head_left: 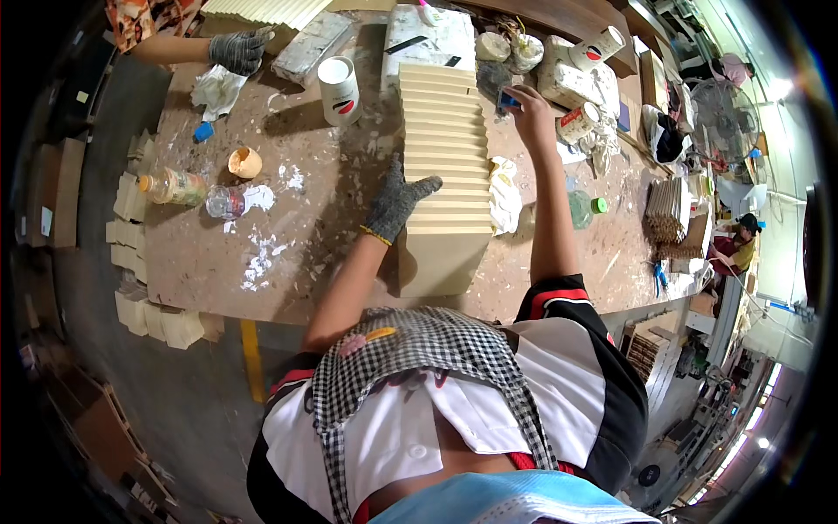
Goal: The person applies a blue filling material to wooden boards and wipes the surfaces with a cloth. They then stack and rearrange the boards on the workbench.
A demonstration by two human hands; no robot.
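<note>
A long cream block (pixel 445 148) with a ridged top and a smooth near end lies on the worktable, pointing away from me. My left hand (pixel 394 206), in a dark grey knit glove with a yellow cuff, grips its left edge, thumb lying across the ridges. Beyond the block's far right side, my bare right hand (pixel 527 106) pinches a small blue and dark thing (pixel 506 101), partly covered by the fingers; its kind is unclear. Along the block's right side rests a crumpled white cloth (pixel 504 194).
The worktable (pixel 340 236) is spattered white. White tubs (pixel 339 91) and plastic bottles (pixel 583 210) stand around the block. At the far left, another person's gloved hand (pixel 240 52) is near a cream ridged piece (pixel 266 10). A fan (pixel 724 122) stands at right.
</note>
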